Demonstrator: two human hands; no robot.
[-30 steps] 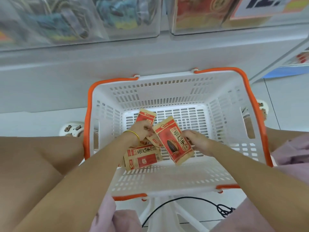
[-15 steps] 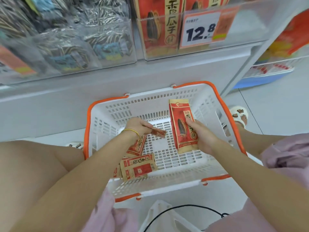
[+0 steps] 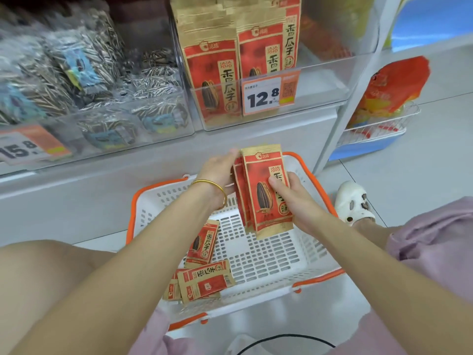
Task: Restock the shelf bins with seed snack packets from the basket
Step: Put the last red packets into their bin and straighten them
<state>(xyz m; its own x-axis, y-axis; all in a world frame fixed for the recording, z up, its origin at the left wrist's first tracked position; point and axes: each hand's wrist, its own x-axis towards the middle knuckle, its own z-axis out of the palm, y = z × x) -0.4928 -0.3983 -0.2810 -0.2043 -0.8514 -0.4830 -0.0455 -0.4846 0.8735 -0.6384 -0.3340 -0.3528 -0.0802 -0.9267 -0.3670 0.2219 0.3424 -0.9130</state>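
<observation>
Your right hand [image 3: 294, 198] holds the packet stack [image 3: 263, 201] upright above the basket [image 3: 318, 278], with the thumb pressed across the front packet and the fingers wrapped behind it. The stack consists of several red-and-tan seed packets fanned slightly to the left, and its lower edge hangs over the basket interior without touching the floor. Your left hand [image 3: 220, 170] is at the stack's upper left edge, with the fingers reaching toward the rear packets. The fingertips are blurred, so you cannot tell whether this hand grips the packets or only rests against them. A gold bangle [image 3: 212, 187] sits on the left wrist. The loose packets [image 3: 204, 280] lie in the basket's near left corner: one face up and leaning toward the left wall, the others overlapped flat beneath it. The white basket has an orange rim and stands on the floor directly in front of the shelf. The target shelf bin [image 3: 320, 98] is above and just behind the basket. It is clear-walled and holds upright matching packets [image 3: 212, 67] on its left side, beside a price tag [image 3: 266, 94] reading 12.8. The neighbouring bin [image 3: 163, 124] to the left holds striped seed bags [image 3: 102, 80].
</observation>
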